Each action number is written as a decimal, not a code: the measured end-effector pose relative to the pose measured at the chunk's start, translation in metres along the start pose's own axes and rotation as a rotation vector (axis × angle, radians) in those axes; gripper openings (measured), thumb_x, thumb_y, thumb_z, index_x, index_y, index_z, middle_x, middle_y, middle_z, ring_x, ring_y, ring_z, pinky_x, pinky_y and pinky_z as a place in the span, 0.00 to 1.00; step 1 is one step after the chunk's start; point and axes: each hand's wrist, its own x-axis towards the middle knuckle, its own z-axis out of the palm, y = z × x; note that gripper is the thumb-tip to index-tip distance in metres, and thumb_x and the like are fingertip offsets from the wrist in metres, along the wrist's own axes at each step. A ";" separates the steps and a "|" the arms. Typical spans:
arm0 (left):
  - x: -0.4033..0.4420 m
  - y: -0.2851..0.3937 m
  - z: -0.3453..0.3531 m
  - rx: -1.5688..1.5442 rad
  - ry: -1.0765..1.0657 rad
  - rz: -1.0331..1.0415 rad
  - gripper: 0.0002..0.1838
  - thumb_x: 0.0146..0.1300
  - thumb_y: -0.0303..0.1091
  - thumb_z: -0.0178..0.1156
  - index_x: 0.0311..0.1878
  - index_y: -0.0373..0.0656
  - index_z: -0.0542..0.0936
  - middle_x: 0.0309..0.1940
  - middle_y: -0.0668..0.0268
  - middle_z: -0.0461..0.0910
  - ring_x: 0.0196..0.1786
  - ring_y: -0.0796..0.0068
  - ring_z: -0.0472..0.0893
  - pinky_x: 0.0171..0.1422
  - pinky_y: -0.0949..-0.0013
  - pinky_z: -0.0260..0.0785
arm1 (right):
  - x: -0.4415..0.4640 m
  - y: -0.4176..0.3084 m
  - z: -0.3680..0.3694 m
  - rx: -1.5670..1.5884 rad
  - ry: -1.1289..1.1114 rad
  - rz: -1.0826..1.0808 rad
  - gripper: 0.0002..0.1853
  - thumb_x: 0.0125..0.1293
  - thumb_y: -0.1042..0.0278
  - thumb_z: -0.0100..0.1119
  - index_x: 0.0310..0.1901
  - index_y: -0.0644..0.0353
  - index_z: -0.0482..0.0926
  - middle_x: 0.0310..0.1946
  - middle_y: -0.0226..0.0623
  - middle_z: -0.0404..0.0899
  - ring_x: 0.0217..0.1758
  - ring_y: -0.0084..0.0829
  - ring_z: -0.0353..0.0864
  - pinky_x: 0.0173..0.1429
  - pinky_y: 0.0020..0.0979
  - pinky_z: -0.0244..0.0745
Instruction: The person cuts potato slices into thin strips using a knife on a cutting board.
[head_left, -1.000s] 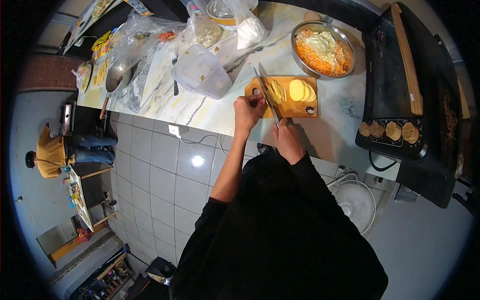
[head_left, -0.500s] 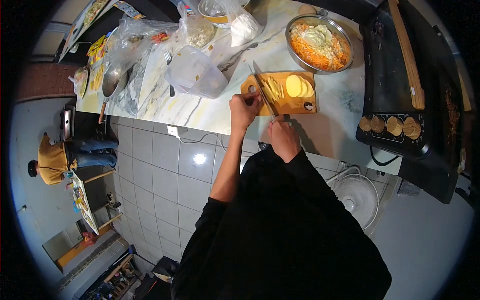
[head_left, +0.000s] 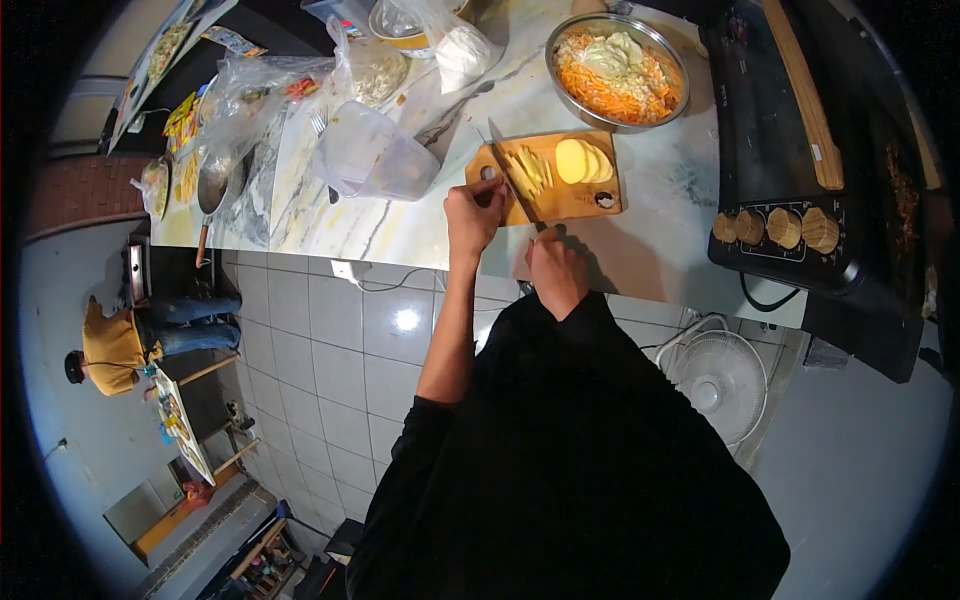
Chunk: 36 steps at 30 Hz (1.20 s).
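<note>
My right hand is wrapped round the handle of a knife, whose blade lies slanted over the wooden cutting board. My left hand is closed at the board's left end, fingertips pinched beside the blade; what they hold is too small to make out. Yellow strips lie just right of the blade. Further right on the board is an overlapping stack of round yellow slices. Behind the board stands a metal bowl of shredded orange and pale vegetables.
A clear plastic container and a fork lie left of the board. Plastic bags stand behind. A black appliance with wooden knobs is at the right, a pan at the far left. A person stands across the room.
The view has shifted, so the counter items sit further left and slightly higher. Both hands stay at the board, with the knife still left of the strips.
</note>
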 end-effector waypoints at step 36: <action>-0.004 0.062 0.049 0.036 -0.146 0.152 0.30 0.54 0.26 0.72 0.62 0.34 0.75 0.56 0.48 0.76 0.55 0.54 0.81 0.54 0.62 0.79 | 0.002 0.099 -0.162 0.423 0.043 -0.195 0.14 0.73 0.64 0.56 0.35 0.66 0.68 0.23 0.55 0.74 0.31 0.61 0.76 0.32 0.51 0.65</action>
